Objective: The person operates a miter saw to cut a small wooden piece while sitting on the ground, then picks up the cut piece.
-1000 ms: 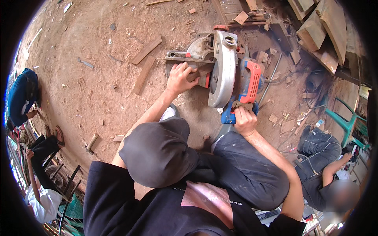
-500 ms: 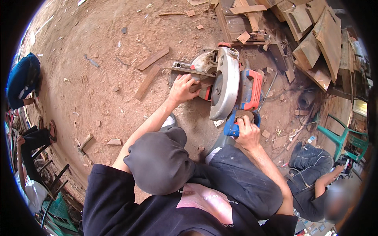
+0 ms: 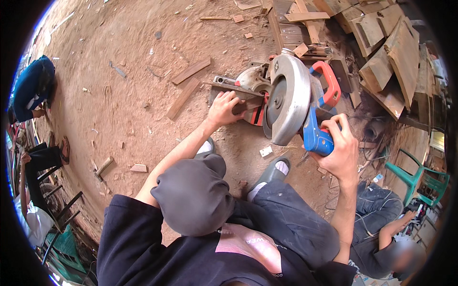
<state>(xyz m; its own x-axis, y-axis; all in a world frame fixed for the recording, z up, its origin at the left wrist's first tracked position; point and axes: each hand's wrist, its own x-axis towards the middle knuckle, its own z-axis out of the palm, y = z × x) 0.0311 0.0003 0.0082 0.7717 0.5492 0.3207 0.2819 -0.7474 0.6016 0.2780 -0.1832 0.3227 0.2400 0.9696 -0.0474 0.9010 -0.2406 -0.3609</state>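
A miter saw (image 3: 288,100) with a grey blade guard and a red top handle stands on the dirt ground in front of my knees. My right hand (image 3: 339,148) is closed around its blue handle (image 3: 314,137), with the saw head tilted up. My left hand (image 3: 223,107) presses down on a dark wooden strip (image 3: 249,106) lying across the saw's base, just left of the blade. My dark hood and bent legs fill the lower middle of the view.
Two loose planks (image 3: 183,97) lie on the ground left of the saw, and small offcuts (image 3: 102,167) lie nearer. A pile of boards (image 3: 381,47) is at the upper right. A green chair (image 3: 415,178) and a seated person (image 3: 381,229) are on the right, other people (image 3: 31,88) on the left.
The saw head has swung up and nearer to me with my right hand on its handle. My left hand stays on the wooden strip.
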